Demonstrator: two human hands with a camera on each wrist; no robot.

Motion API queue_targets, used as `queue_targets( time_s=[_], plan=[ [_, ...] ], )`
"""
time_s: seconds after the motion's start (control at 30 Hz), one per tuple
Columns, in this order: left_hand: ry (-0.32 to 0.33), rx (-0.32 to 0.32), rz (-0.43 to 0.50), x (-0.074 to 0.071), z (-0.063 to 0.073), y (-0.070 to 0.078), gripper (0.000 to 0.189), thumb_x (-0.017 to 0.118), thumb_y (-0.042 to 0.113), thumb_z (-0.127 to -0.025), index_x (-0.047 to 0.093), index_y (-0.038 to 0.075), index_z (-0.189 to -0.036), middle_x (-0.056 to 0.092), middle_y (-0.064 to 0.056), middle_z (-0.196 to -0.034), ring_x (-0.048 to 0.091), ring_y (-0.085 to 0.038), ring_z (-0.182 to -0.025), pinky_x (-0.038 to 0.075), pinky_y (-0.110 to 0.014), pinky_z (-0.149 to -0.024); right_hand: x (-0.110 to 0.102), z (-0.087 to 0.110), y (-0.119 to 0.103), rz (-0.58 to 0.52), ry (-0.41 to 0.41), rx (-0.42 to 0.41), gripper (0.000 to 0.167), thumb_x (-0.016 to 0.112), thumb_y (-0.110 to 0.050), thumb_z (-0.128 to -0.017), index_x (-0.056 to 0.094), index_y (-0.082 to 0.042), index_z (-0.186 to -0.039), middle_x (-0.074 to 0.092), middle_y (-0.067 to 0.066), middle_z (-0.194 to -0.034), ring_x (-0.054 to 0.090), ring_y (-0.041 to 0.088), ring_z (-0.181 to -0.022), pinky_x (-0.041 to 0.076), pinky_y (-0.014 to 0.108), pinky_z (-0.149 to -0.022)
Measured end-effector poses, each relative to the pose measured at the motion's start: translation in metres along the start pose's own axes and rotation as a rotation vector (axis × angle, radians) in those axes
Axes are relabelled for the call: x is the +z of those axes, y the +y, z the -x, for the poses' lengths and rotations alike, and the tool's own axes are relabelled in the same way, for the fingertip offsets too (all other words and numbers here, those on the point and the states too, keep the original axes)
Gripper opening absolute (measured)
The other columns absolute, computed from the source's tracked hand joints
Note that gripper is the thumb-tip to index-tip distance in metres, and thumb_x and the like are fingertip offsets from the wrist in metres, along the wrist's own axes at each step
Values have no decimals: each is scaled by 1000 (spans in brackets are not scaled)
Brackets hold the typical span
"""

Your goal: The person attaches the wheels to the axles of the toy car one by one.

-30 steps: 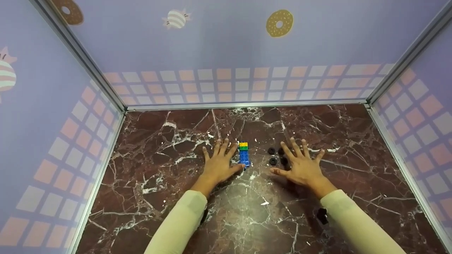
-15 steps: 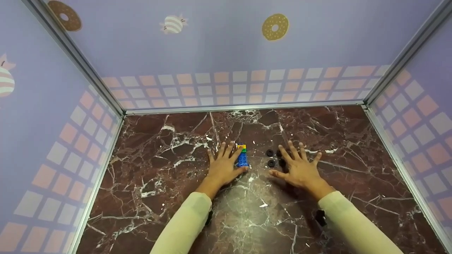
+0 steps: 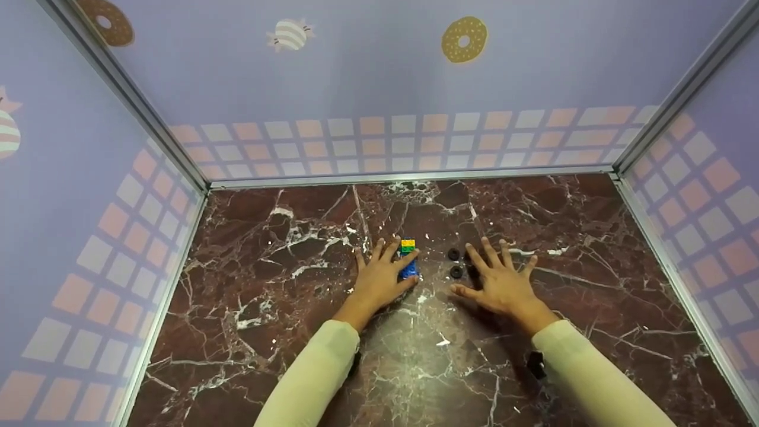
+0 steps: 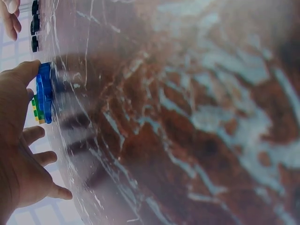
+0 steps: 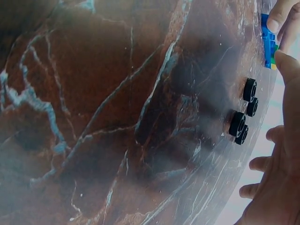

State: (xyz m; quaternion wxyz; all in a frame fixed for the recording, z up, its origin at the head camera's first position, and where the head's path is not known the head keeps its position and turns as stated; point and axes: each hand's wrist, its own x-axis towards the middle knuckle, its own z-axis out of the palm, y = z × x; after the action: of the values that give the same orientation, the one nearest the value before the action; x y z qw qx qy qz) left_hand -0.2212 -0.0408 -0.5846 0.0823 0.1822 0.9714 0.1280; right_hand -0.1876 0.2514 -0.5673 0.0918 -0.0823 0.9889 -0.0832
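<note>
A toy built of blue bricks [image 3: 408,271], with yellow and green bricks [image 3: 408,245] at its far end, lies on the table. My left hand [image 3: 377,282] reaches over its left side with the fingers spread. The index finger crosses the toy, hiding part of it, and the thumb lies at its near end. In the left wrist view, the thumb tip is right at the blue base [image 4: 44,86]. Several small black toy wheels [image 5: 250,89] stand grouped to the right. My right hand [image 3: 505,286] is spread beside and partly over them, holding nothing.
The brown marbled tabletop [image 3: 284,367] is bounded by a patterned back wall [image 3: 379,89] and side walls [image 3: 83,237]. A metal strip [image 3: 332,182] runs along the table's back edge.
My left hand has shifted right, so its index finger now lies across the toy instead of beside it. The right hand has barely moved, and the head view has tilted slightly.
</note>
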Motion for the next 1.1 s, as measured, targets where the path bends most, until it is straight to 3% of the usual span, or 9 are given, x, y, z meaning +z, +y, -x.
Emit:
queue_targets(
  time_s=[0.37, 0.57, 0.77, 0.9, 1.03, 1.07, 1.1],
  plan=[
    [36, -19, 34, 1, -7, 8, 64, 65, 58, -106, 47, 43, -166, 37, -10, -179, 29, -45, -168, 19, -85, -131, 1, 0, -2, -12, 7, 2, 108, 49, -91, -96, 21, -27, -178, 13, 14, -186, 4, 52, -171, -5, 99, -118],
    [82, -27, 34, 2, -9, 12, 61, 69, 54, -104, 55, 39, -161, 46, -11, -172, 42, -42, -158, 33, -76, -130, 0, 2, -3, -23, 19, 0, 108, 50, -91, -96, 22, -26, -178, 14, 14, -186, 5, 51, -171, -4, 99, -118],
    [130, -39, 69, 3, -10, 18, 59, 77, 46, -99, 62, 31, -155, 53, -15, -165, 49, -42, -149, 50, -69, -118, -2, 2, -3, -20, 17, -1, 107, 50, -89, -97, 21, -26, -178, 14, 14, -186, 5, 51, -171, -4, 99, -118],
    [126, -59, 123, 2, -12, 23, 59, 79, 35, -97, 63, 23, -153, 53, -19, -163, 55, -42, -146, 62, -63, -108, -2, 3, -2, -18, 15, -1, 107, 52, -88, -97, 21, -26, -178, 14, 14, -186, 5, 52, -171, -3, 99, -118],
    [102, -84, 147, -2, -13, 29, 60, 81, 30, -97, 62, 22, -153, 53, -20, -161, 57, -41, -143, 65, -59, -104, -2, 3, -2, -14, 15, -2, 106, 54, -86, -98, 21, -25, -178, 14, 15, -186, 7, 52, -171, -2, 99, -118],
    [120, -76, 142, 6, -16, 25, 61, 82, 32, -96, 62, 23, -153, 53, -18, -161, 58, -39, -142, 65, -56, -103, -2, 3, -1, -13, 14, -3, 106, 54, -85, -98, 20, -25, -178, 14, 15, -186, 7, 53, -170, -1, 99, -118],
    [122, -77, 143, 5, -16, 26, 62, 83, 32, -95, 62, 23, -153, 53, -18, -161, 58, -39, -141, 65, -56, -102, -2, 3, -1, -13, 13, -3, 106, 55, -85, -98, 20, -25, -178, 15, 16, -186, 8, 53, -170, -1, 99, -118]
  ],
)
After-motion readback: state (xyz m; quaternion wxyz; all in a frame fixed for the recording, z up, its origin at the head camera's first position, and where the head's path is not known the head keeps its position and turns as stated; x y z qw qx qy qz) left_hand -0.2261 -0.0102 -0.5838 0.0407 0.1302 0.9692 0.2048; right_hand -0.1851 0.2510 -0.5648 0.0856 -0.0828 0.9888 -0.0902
